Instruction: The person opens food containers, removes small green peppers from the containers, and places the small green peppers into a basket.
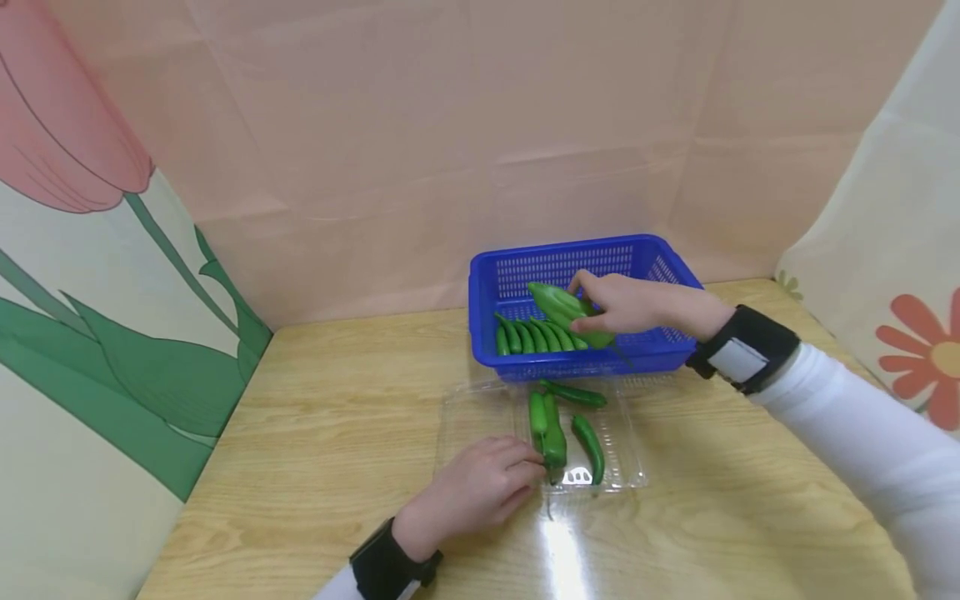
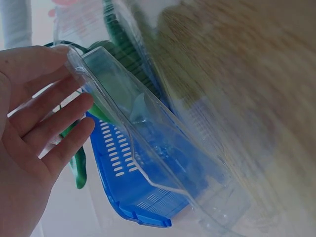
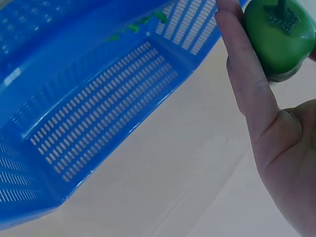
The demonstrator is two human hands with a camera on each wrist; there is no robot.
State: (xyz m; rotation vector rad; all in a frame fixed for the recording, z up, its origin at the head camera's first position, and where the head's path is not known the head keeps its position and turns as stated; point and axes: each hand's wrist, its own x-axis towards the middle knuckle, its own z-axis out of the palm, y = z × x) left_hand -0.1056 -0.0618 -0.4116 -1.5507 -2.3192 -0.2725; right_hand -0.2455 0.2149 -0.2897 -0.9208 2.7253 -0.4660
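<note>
My right hand (image 1: 626, 304) holds a large green pepper (image 1: 555, 302) over the blue basket (image 1: 667, 364), thumb and fingers on its sides. In the right wrist view the pepper's stem end (image 3: 279, 37) faces the camera. Several slim green chillies (image 1: 536, 335) lie in a row inside the basket. My left hand (image 1: 487, 483) is at the near edge of a clear plastic box (image 1: 633, 477), its fingertips touching the rim (image 2: 106, 96), fingers loosely bent. Close to those fingertips lies a larger green pepper (image 1: 553, 442), with several smaller ones around it in the box.
The box's transparent lid (image 1: 468, 408) lies spread out to the left, its far edge close to the basket. A pinkish backdrop (image 1: 375, 167) stands behind the wooden table (image 1: 322, 433), with printed flower sheets (image 1: 926, 354) at both sides.
</note>
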